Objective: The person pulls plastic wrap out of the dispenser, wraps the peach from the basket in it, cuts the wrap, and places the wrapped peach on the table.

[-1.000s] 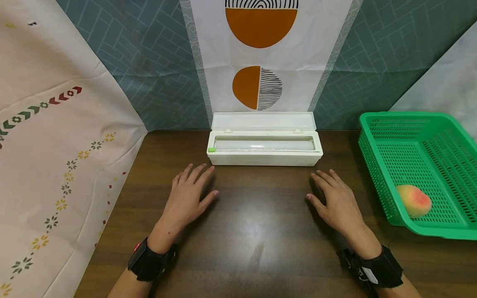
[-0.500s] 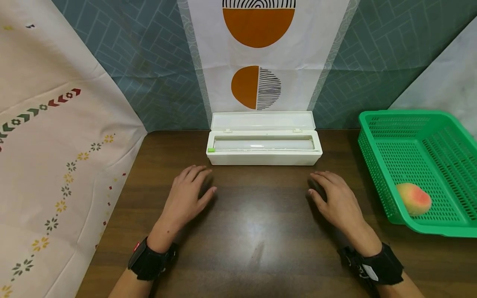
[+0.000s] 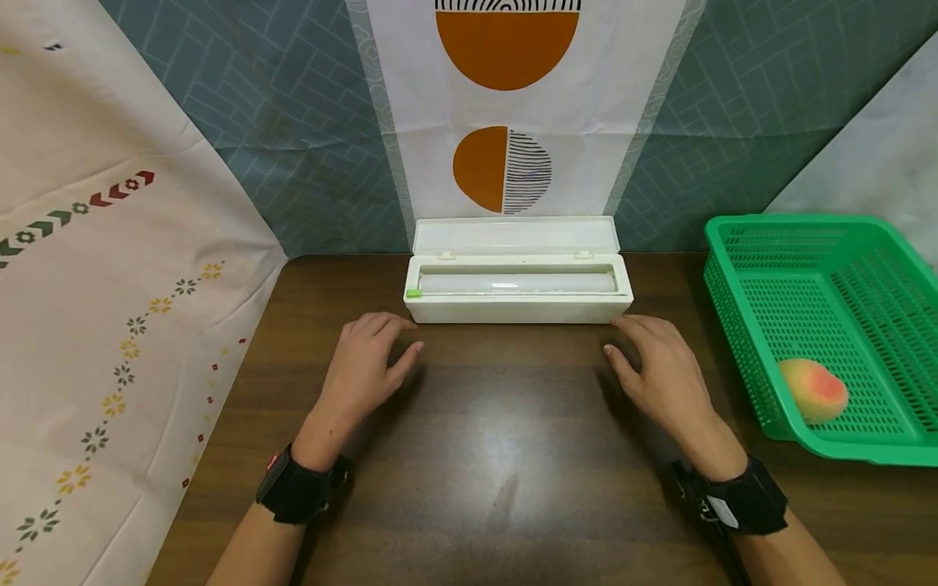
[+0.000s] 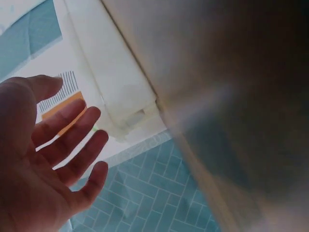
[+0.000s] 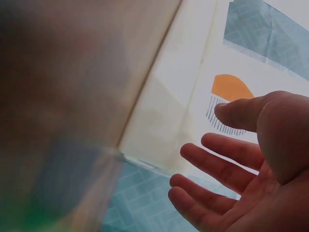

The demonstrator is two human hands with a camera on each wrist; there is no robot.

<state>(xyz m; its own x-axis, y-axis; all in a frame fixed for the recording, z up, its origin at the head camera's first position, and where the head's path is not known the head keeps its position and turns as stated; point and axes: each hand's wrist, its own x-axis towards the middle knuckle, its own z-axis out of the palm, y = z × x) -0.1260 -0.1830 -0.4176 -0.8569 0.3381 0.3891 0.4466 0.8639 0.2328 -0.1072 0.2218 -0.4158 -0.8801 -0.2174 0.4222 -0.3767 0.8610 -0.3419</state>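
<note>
A white cling film dispenser (image 3: 517, 310) stands at the back of the table, its lid (image 3: 516, 236) raised. Inside lies a pale roll (image 3: 519, 283), and a small green slider (image 3: 414, 293) sits at the left end of the front rim. My left hand (image 3: 364, 364), fingers loosely bent, is just in front of the dispenser's left end. Close to its front right corner is my right hand (image 3: 665, 370), thumb apart from the fingers. Whether the right fingertips touch the dispenser I cannot tell. Both wrist views show relaxed fingers holding nothing, beside the dispenser (image 4: 116, 63).
A green plastic basket (image 3: 769, 325) stands at the right of the table, with one peach (image 3: 813, 391) in it. Behind the dispenser hangs a patterned cloth (image 3: 308, 138). A white embroidered cloth (image 3: 146, 456) borders the table (image 3: 469, 456) on the left.
Both hands have moved slightly forward toward the dispenser, their fingers bending a little more. The dispenser, basket and peach stay in place; the view has shifted slightly.
</note>
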